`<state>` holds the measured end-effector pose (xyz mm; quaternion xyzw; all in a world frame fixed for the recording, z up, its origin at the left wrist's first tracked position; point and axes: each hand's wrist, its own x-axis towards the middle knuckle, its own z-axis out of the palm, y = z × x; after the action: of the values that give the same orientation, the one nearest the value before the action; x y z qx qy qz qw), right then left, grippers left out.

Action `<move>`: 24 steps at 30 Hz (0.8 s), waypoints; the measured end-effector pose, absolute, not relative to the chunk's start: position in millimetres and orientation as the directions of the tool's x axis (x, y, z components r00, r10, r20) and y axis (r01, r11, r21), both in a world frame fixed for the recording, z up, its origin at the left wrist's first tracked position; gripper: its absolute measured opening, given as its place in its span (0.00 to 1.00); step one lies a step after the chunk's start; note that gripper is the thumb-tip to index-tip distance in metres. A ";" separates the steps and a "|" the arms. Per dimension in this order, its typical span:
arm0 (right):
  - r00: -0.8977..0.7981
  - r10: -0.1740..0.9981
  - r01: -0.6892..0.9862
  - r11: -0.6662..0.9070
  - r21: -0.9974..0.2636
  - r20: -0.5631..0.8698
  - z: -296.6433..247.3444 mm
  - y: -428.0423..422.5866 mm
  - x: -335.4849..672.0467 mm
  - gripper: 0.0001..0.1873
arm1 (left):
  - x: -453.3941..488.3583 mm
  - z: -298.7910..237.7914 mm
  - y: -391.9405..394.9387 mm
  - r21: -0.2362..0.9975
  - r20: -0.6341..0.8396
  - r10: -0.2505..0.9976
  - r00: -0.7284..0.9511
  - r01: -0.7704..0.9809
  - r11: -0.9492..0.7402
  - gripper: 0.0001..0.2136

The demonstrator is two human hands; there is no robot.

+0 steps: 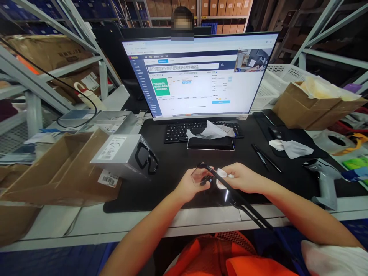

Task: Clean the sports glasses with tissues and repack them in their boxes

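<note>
My left hand (188, 187) is closed around one lens side of a pair of black-framed glasses (230, 188), whose temples point towards me and to the right. The other lens is clear, with a bright reflection on it. My right hand (244, 177) pinches a white wiping cloth (220, 180) against the glasses near the middle of the frame. The fingertips behind the lens are partly hidden. To the left stands a grey box (117, 157) with a picture of glasses on its end. Ahead lies a black case (211, 143) with a white tissue (211, 130) over it.
A monitor (198, 84) and keyboard (176, 132) stand ahead. An open cardboard box (66, 184) is at left. At right are pens (260, 156), another white cloth (297, 149), a barcode scanner (324, 180), tape (333, 142) and a carton (304, 107). Someone's head shows behind the monitor.
</note>
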<state>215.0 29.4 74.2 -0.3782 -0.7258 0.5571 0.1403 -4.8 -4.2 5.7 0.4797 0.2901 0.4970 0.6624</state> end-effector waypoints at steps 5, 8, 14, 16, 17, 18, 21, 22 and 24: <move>-0.579 0.796 0.249 -0.035 -0.968 -0.177 69.2 29.5 217.2 0.21 | -4.3 5.2 -3.4 0.909 0.121 0.954 0.273 -0.417 0.004 0.23; -0.540 0.821 0.324 0.000 -0.946 -0.184 72.7 26.5 215.1 0.17 | -3.8 6.5 -4.4 0.919 0.102 0.967 0.232 -0.394 -0.002 0.22; -0.548 0.825 0.485 0.176 -0.857 -0.140 69.4 26.0 209.1 0.16 | -3.7 6.9 -6.6 0.922 0.085 0.959 0.269 -0.386 0.026 0.23; -0.510 0.859 0.490 0.243 -0.838 -0.049 65.3 28.7 209.2 0.18 | -4.4 5.1 -5.5 0.921 0.081 0.952 0.294 -0.388 0.041 0.23; -0.476 0.880 0.483 0.257 -0.837 -0.004 63.5 30.0 209.8 0.18 | -4.9 3.9 -4.6 0.920 0.086 0.951 0.297 -0.389 0.038 0.23; -0.439 0.898 0.466 0.251 -0.849 0.025 62.1 31.3 210.9 0.19 | -5.4 2.6 -3.7 0.918 0.096 0.952 0.292 -0.395 0.028 0.23; -0.350 0.937 0.332 0.141 -0.933 0.017 58.8 33.9 217.0 0.20 | -7.1 -0.6 -1.6 0.911 0.139 0.953 0.271 -0.413 -0.015 0.23; -0.330 0.944 0.267 0.098 -0.959 0.004 57.7 34.1 219.8 0.21 | -7.5 -1.2 -1.6 0.907 0.152 0.952 0.265 -0.420 -0.028 0.23; -0.296 0.955 0.149 0.039 -0.988 -0.007 55.6 33.2 225.2 0.24 | -8.1 -1.7 -2.8 0.899 0.168 0.953 0.253 -0.435 -0.043 0.24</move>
<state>225.2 33.2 55.6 -0.4525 -0.6099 0.5251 0.3840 -8.1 -2.8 -1.7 0.4723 0.2739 0.5465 0.6350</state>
